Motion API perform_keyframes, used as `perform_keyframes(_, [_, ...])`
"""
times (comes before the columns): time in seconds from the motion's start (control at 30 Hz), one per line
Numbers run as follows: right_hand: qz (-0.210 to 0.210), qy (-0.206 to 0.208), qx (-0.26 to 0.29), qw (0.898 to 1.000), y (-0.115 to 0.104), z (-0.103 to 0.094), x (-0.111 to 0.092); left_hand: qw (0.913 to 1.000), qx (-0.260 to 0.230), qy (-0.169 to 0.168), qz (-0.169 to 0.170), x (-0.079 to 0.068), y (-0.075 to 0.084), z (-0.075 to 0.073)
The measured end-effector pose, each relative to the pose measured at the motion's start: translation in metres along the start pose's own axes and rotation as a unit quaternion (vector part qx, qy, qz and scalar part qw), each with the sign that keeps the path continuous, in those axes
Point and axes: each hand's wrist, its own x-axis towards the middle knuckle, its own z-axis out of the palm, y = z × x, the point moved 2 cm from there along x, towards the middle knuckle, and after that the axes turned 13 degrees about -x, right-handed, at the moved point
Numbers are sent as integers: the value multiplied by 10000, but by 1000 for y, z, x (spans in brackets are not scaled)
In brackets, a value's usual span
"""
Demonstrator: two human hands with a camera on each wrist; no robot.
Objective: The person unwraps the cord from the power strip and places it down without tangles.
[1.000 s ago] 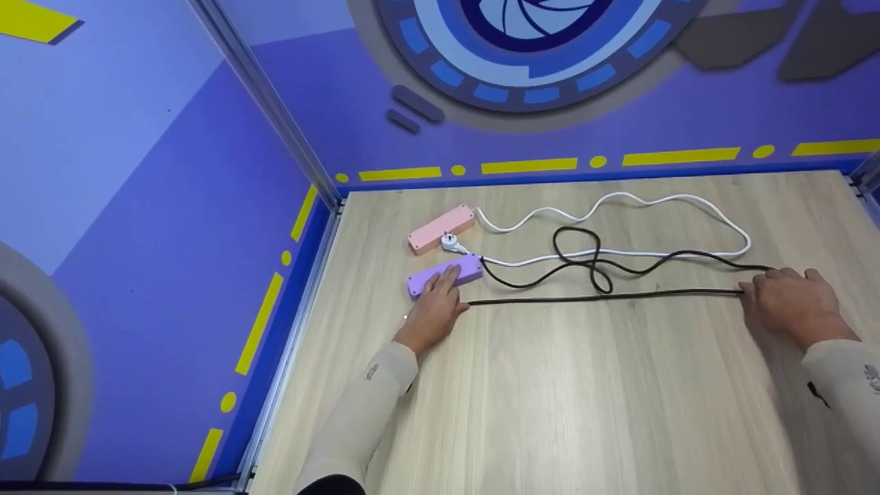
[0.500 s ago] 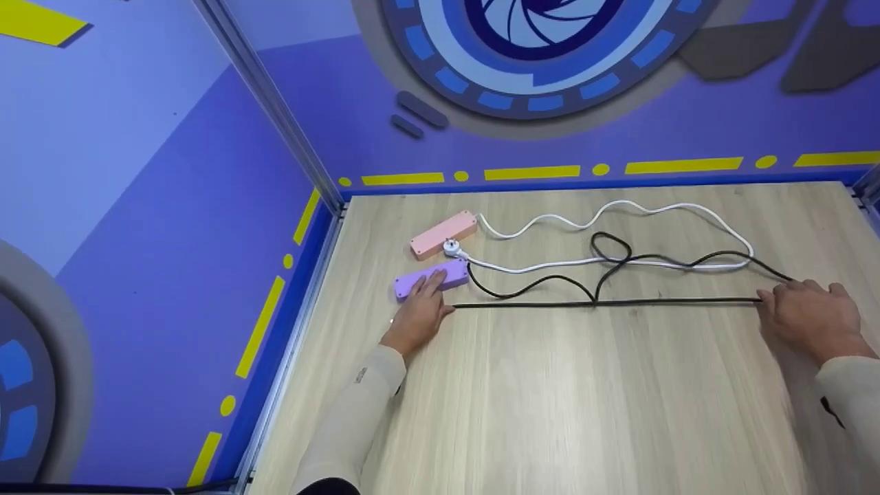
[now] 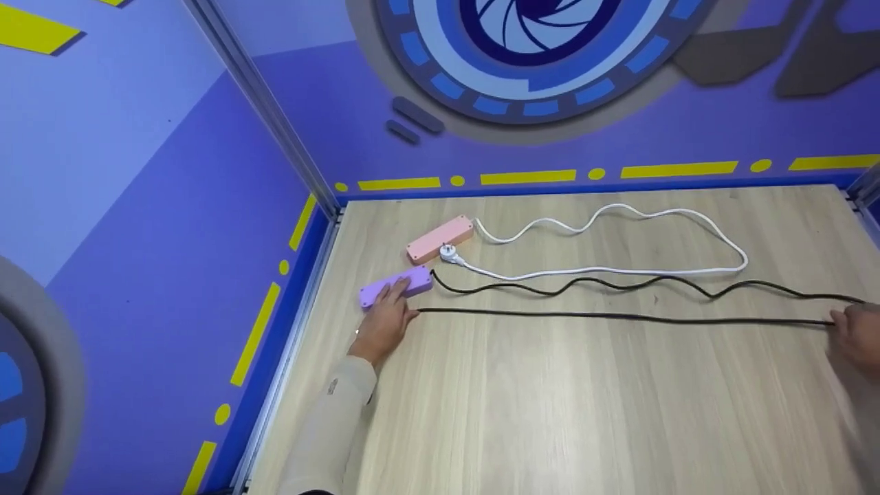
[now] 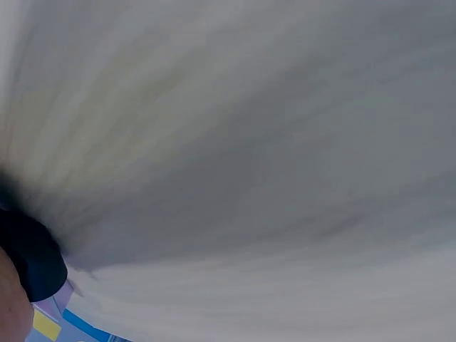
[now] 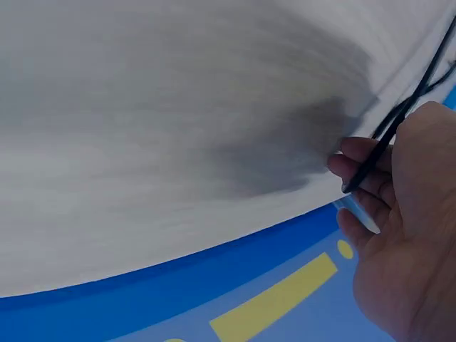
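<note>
A purple power strip (image 3: 419, 280) lies tilted at the left of the table, with small corner dots like screws on its upper face. My left hand (image 3: 385, 323) rests on it, fingers stretched over the top. A black cord (image 3: 584, 315) leaves the strip's right end, runs wavily right, doubles back at my right hand (image 3: 859, 337) and returns nearly straight to my left thumb. Whatever ends the cord under the left palm is hidden. In the right wrist view, curled fingers hold the bend of the cord (image 5: 420, 89). The left wrist view shows mostly blurred tabletop.
Behind the purple strip lies a pink power strip (image 3: 440, 238), its white cord (image 3: 619, 270) looped across the back. A white plug (image 3: 448, 253) touches or nearly touches the pink strip's front edge. Blue-purple panels (image 3: 302, 110) wall the wooden table (image 3: 584, 412) at left and back.
My right hand has moved right, drawing the black cord's loops out into two long runs. My left hand and the purple strip have slid left. The white cord and pink strip stay put.
</note>
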Motion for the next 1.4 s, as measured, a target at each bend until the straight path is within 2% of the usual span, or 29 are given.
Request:
perform_keyframes(0.1, [65, -11, -67, 10000, 5, 5, 5, 10000, -41, 7, 39, 0, -3, -2])
perform_keyframes(0.2, [205, -63, -207, 9996, 8, 6, 8, 9992, 194, 45, 348, 3, -5, 0])
perform_keyframes(0.3, [242, -202, -459, 9984, 13, 6, 8, 9957, 551, 279, 692, 5, -9, 2])
perform_keyframes(0.37, [216, -209, -507, 9983, 15, 6, 9, 9934, 719, 456, 769, 7, -12, 2])
perform_keyframes(0.47, [261, -400, -564, 9973, 13, 4, 11, 9925, 800, 582, 717, 12, -16, 1])
perform_keyframes(0.7, [499, -812, -408, 9946, 2, -4, 13, 9948, 717, 511, 507, 18, -18, 0])
perform_keyframes(0.97, [712, -1228, -415, 9890, -14, -11, 22, 9933, 778, 686, 509, 23, -18, 10])
perform_keyframes(1.17, [987, -1224, -99, 9875, -19, -7, 16, 9933, 878, 616, 421, 22, -17, 15])
perform_keyframes(1.23, [976, -1321, -198, 9862, -22, -8, 16, 9924, 939, 655, 444, 22, -18, 14])
perform_keyframes(1.4, [609, -1409, -400, 9873, -33, -15, 19, 9865, 1318, 839, 498, 22, -22, 8])
